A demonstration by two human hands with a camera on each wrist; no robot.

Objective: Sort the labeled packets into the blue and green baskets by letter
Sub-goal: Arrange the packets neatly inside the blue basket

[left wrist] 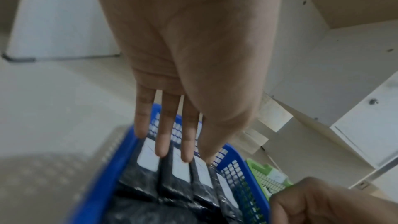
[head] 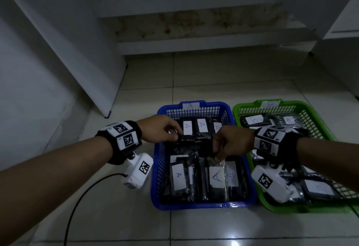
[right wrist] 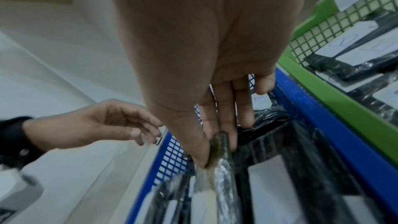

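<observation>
Black plastic-wrapped packet (head: 216,179), white "A" label, right hand (head: 231,142) pinching top.

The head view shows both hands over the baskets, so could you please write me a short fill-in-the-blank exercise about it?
1. The blue basket has a tag on its far rim with the letter ___.
2. The green basket stands to the ___ of the blue one.
3. The right hand pinches the clear wrapper edge of a packet in the ___ basket.
4. The left hand holds ___.

Missing words: A; right; blue; nothing
</observation>
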